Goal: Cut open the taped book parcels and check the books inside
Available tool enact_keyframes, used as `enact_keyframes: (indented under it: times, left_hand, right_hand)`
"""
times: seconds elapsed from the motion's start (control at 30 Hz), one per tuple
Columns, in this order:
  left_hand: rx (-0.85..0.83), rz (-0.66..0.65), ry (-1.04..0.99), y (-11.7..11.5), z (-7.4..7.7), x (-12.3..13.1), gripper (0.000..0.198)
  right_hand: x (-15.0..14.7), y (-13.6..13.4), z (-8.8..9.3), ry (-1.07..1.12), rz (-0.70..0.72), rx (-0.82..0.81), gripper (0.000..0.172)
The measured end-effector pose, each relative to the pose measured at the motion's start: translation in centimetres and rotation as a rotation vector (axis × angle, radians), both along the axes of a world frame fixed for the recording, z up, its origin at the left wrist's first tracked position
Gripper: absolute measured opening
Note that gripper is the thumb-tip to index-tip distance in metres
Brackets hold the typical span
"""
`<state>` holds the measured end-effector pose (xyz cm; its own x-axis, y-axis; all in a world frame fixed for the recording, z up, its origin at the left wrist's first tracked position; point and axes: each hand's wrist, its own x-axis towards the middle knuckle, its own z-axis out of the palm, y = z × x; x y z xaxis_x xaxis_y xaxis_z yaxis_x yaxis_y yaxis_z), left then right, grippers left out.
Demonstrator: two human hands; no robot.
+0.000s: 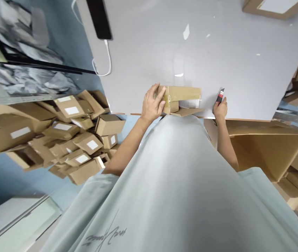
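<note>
A small cardboard box (185, 92) lies at the table's near edge, right in front of my body. One flap stands open toward me, and something white shows inside. My left hand (153, 103) rests on the box's left end, its fingers spread over the corner and the tape there. To the right of the box, my right hand (220, 109) is wrapped round a red and black utility knife (219, 96). The knife's dark blade points up and away from me, apart from the box.
The grey table (143, 45) carries a black phone (99, 19) with a white cable (109, 57), paper scraps (186, 32), and another box (272, 8) at the far right. Many cardboard boxes (82, 141) are piled at the left. A large open carton (264, 150) stands below the right edge.
</note>
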<state>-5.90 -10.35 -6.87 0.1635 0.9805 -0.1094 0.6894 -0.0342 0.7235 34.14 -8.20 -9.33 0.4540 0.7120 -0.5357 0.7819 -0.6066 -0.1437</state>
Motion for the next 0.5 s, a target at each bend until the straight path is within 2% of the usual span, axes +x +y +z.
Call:
enact_keyframes:
  times: [0.13, 0.23, 0.3, 0.4, 0.5]
  left_hand:
    - [-0.023, 0.246, -0.020, -2.6, 1.4, -1.4, 0.082]
    - [-0.060, 0.501, -0.094, -3.9, 1.7, -1.6, 0.075]
    - [-0.105, 0.628, -0.167, -4.4, 1.2, -2.1, 0.076]
    - [-0.187, 0.686, -0.282, -4.5, -0.3, -3.1, 0.081]
    - [-0.210, 0.672, -0.376, -3.9, -1.5, -3.3, 0.083]
  right_hand:
    - [-1.3, 0.8, -0.6, 0.124, 0.142, 0.128, 0.062]
    - [-3.5, 0.7, -0.6, 0.424, 0.178, 0.175, 0.052]
    - [-5.6, 0.3, -0.3, 0.683, 0.131, 0.135, 0.061]
    - [-8.9, -0.4, 0.1, 1.003, 0.065, 0.037, 0.075]
    - [-10.7, -0.8, 0.6, 1.063, 0.074, 0.046, 0.073]
